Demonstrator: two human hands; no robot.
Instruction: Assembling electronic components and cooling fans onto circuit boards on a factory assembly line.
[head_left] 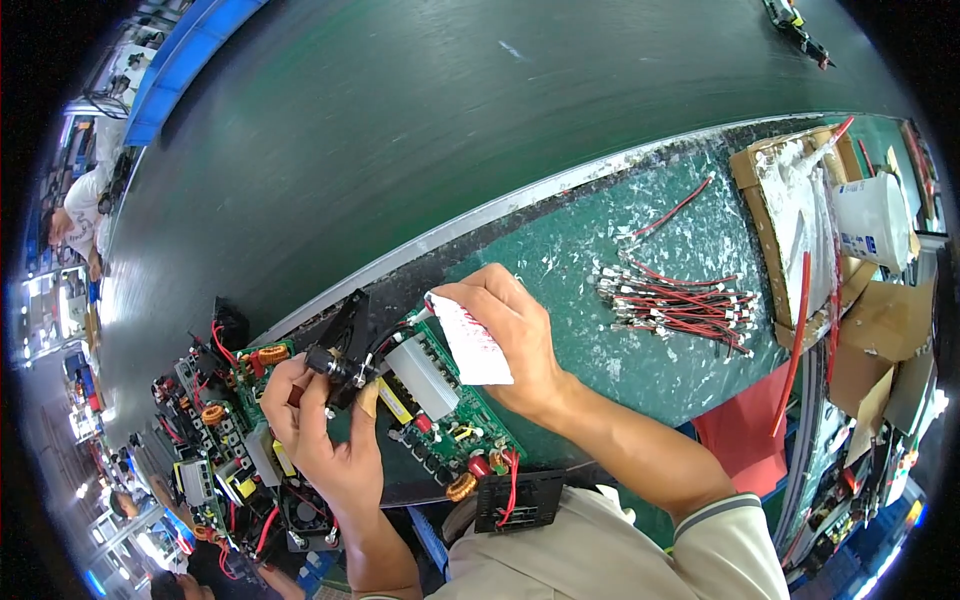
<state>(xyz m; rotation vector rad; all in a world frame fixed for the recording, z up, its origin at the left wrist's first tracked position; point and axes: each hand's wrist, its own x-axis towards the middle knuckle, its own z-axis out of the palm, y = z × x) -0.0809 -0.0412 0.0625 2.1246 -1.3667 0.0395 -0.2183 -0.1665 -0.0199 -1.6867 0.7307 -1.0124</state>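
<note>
Two hands met over a green circuit board

The person's left hand [325, 430] was curled in a pinch, thumb and fingers closed around a black fitting [345, 368] at the board's left end. The right hand [520, 340] was wrapped firmly around a white packet [468, 345] with red markings, its narrow upper end pointing toward the black fitting.

The circuit board [482, 412] lay at a slant on the green surface [580, 370], between the two forearms and close to the person's body. A ribbed grey heat sink [422, 376] ran along it, with a yellow component [395, 400] just beside. At the near end sat a copper coil [462, 487] and a black vented panel [540, 490], red wires [512, 480] crossing the panel.

To the left, more boards [215, 440] stood crowded together with coils, heat sinks and loose leads. To the right, a bundle of red and black cables [680, 305] with white connectors lay on the surface; one cable [672, 210] rested apart, farther from the person. Beyond the bundle was an open cardboard box [752, 200] with clear plastic inside, next to a white tub [868, 215]. A metal rail [440, 232] separated the surface from a broad dark green belt [400, 130]. A co-worker in white [88, 205] appeared at the far left.
</note>
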